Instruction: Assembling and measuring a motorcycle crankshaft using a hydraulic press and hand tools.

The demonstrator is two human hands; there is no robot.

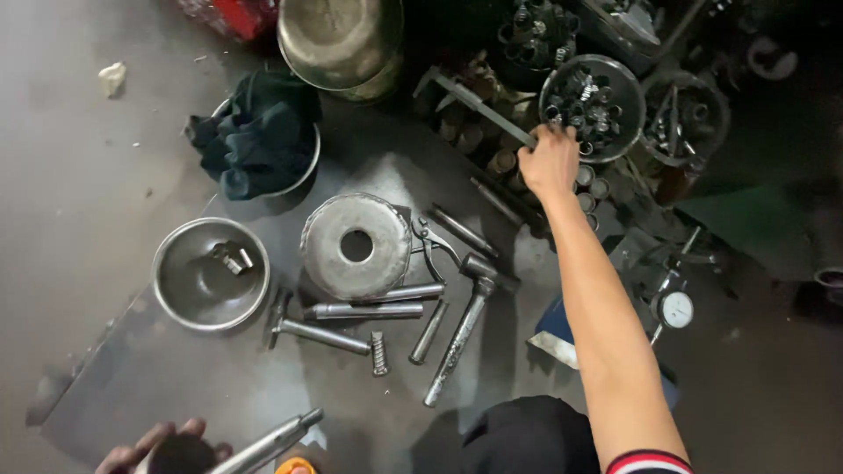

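Note:
My right hand point(549, 161) reaches far forward and is closed on the end of a long flat metal bar point(479, 107) that slants up to the left, next to a metal bowl of small rings and clips point(591, 104). At the bottom left edge, my left hand point(158, 449) grips a dark round part; a steel rod point(268, 443) juts out to its right, and how it is held is unclear.
On the grey floor lie a thick steel disc with a centre hole point(356, 245), a hammer point(463, 325), several steel pins, pliers point(428, 248), a bowl with a small fitting point(209, 274), a bowl holding dark cloth point(259, 132) and a dial gauge point(675, 309).

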